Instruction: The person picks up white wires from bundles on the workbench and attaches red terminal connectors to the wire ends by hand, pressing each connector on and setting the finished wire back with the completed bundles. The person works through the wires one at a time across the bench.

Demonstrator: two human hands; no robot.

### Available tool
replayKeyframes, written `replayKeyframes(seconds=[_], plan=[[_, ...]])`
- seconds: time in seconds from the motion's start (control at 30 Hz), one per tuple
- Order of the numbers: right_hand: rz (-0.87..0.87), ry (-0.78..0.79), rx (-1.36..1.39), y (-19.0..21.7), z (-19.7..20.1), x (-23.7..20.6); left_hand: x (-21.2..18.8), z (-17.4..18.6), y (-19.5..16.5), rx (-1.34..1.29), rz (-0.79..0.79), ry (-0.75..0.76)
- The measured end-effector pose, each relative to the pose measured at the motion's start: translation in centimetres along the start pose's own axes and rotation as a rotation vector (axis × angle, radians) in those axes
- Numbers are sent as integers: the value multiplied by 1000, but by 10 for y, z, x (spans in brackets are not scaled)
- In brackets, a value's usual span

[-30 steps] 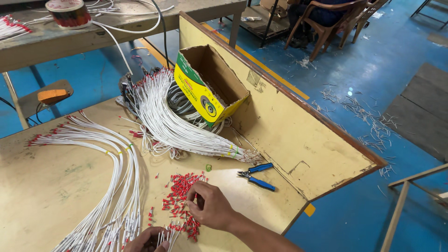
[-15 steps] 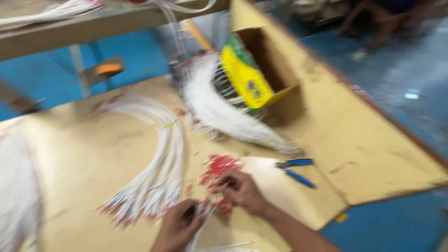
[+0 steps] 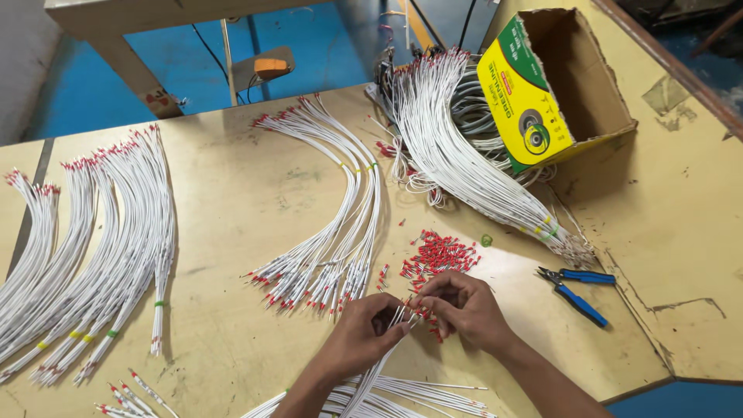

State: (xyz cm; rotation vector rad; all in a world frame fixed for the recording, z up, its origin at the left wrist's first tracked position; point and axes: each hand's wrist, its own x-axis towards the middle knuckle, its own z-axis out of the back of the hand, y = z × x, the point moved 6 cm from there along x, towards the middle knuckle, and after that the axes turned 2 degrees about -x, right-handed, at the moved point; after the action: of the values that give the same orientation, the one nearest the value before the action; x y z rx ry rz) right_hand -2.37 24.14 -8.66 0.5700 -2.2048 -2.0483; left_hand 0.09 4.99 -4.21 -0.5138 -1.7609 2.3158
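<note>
Near the front edge of the yellowish worktable (image 3: 232,217), two bare hands meet over a thin bunch of white wires. Closed around that bunch, the left hand (image 3: 364,329) keeps the held wires (image 3: 387,344) slanting up to the right, their tails running back toward the near edge among more loose white wires (image 3: 402,391). With its fingers pressed together, the right hand (image 3: 464,306) pinches at the tips of those held wires; what sits between the fingertips is too small to make out. Just beyond the right hand lies a small heap of red ferrules (image 3: 437,254), a few of them scattered around it.

Left of the heap, a curved bundle of white wires with red tips (image 3: 340,224) sweeps from the far side of the table toward the hands. Farther left, well apart, a much larger bundle (image 3: 101,255) lies fanned along the table's left side, banded here and there in green and yellow. Beyond the heap, a thick sheaf of white wires (image 3: 457,155) spills out beside a yellow and green cardboard box (image 3: 542,85) lying open on its side. To the right of the hands, blue-handled pliers (image 3: 576,290) rest on the table, near a small green ring (image 3: 486,240). Past the far edge, blue floor (image 3: 193,54) shows.
</note>
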Motion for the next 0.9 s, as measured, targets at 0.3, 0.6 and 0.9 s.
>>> replayKeyframes(seconds=[0.3, 0.6, 0.9], plan=[[-5, 38, -61, 3, -5, -1, 0, 4, -1, 34, 28, 8], [5, 94, -94, 1, -9, -3, 1, 4, -1, 28, 31, 0], [-46, 45, -134, -2, -12, -3, -2, 5, 0, 30, 2, 2]])
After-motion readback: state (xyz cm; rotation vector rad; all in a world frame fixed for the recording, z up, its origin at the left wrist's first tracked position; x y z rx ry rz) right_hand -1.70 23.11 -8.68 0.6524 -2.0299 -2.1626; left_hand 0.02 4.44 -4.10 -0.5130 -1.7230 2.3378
